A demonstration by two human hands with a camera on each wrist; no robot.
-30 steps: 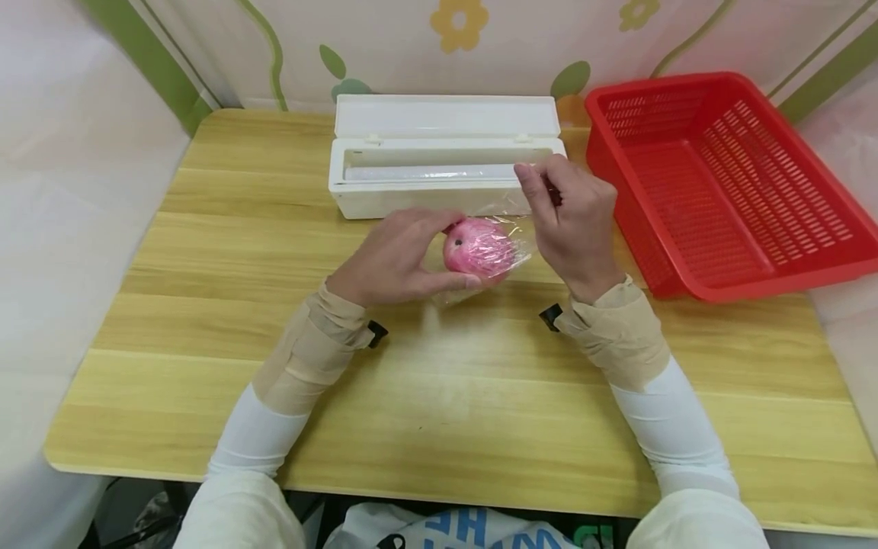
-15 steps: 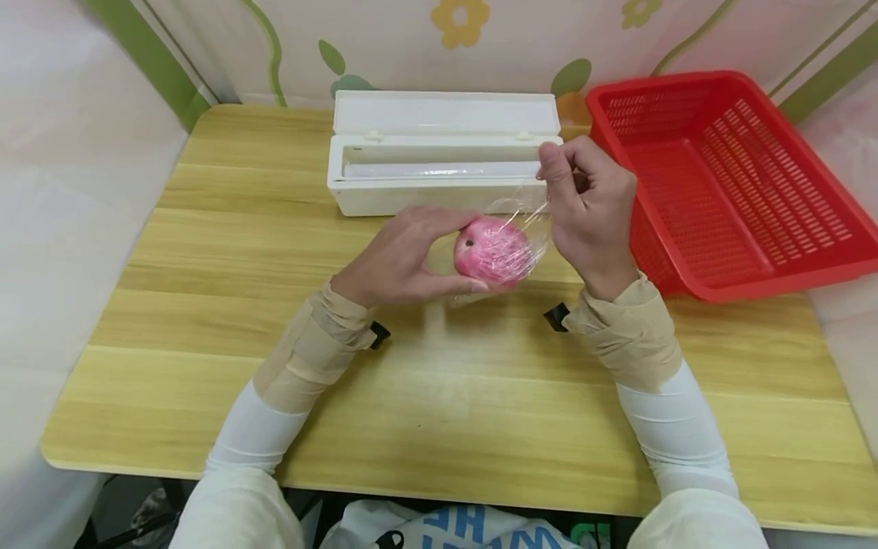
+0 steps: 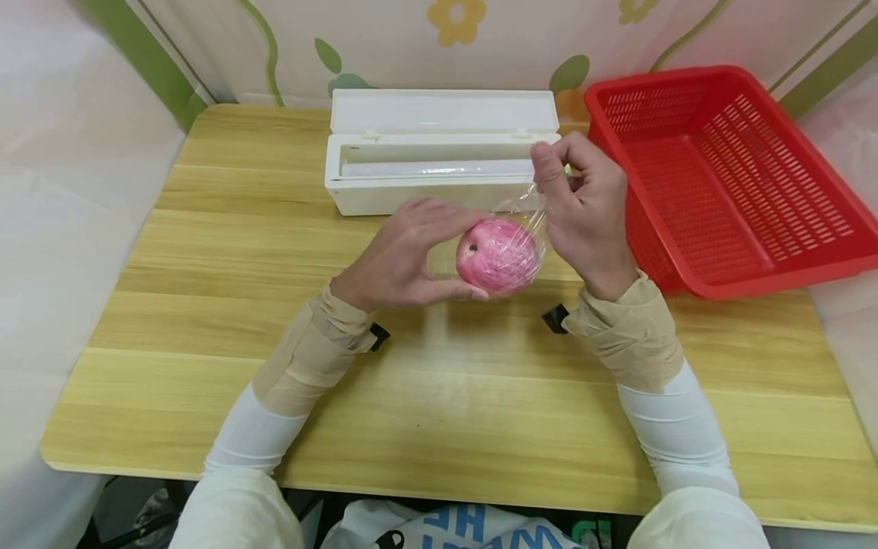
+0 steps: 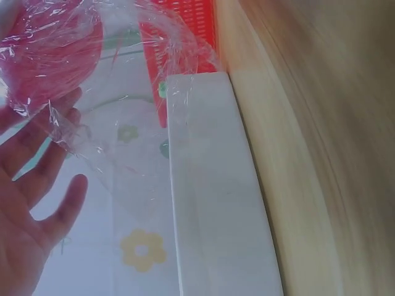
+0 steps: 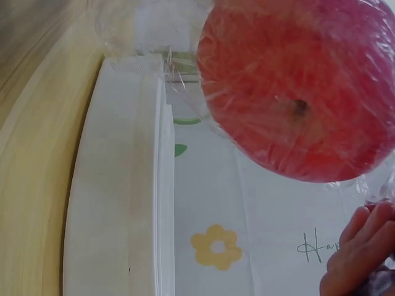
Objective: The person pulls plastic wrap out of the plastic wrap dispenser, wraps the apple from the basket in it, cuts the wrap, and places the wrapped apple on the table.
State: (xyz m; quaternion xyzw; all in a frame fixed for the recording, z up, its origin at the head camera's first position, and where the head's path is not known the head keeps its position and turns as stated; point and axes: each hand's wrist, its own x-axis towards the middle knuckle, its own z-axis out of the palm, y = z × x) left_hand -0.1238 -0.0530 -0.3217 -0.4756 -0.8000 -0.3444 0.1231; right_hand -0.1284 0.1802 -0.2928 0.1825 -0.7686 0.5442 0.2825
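Note:
A pinkish-red apple [image 3: 498,256], wrapped in clear cling film [image 3: 532,210], is held over the table in front of the white box. My left hand [image 3: 417,255] grips it from the left, thumb on the near side and fingers on the far side. With curled fingers, my right hand [image 3: 586,210] pinches the gathered film at the apple's right. Film stretches from the fruit up to those fingertips. In the right wrist view the apple [image 5: 296,86] shows a dark dimple through the wrinkled film. Loose film [image 4: 179,46] trails past the apple in the left wrist view.
Behind the hands stands a long white box [image 3: 432,200] with its lid [image 3: 444,110] raised and a film roll [image 3: 439,169] inside. A red slotted basket [image 3: 727,206] is at the right, close to my right hand. The wooden table [image 3: 439,427] meets a patterned wall sheet.
Both hands and the apple have shifted right, the right hand also moving up and away before easing slightly left. The film between them has been drawn upward and gathered.

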